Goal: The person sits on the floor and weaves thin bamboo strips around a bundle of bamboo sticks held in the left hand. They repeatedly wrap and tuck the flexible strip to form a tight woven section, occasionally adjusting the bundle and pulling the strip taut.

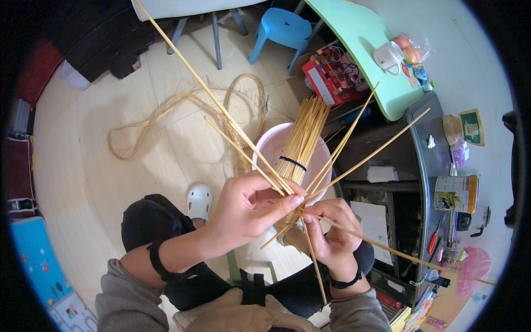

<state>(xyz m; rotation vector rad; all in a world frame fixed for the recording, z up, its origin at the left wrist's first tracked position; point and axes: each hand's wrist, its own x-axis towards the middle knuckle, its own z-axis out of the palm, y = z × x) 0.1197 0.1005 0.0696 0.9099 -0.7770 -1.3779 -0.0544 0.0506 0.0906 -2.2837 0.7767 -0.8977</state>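
Note:
My left hand (257, 203) pinches several long straw-coloured strips (232, 120) where they cross in front of me. Close beside it, my right hand (334, 232) grips another long strip (390, 249) between thumb and fingers, its far end reaching toward the right. More stiff strips (369, 151) fan out from the crossing point, up to the right and down toward my lap. Behind my left fingers stands a thick bundle of thin stalks (305, 128), bound with a dark tie (293, 162), in a pale pink bucket (265, 141). My fingers hide much of the crossing.
Coiled straw-like fibre (166, 106) lies on the tiled floor to the left. A blue plastic stool (286, 27) stands ahead. On the right are a green tabletop (352, 20) with a white mug (388, 56), and a dark cabinet (415, 166) bearing a tin (454, 193) and a red-handled tool (433, 240).

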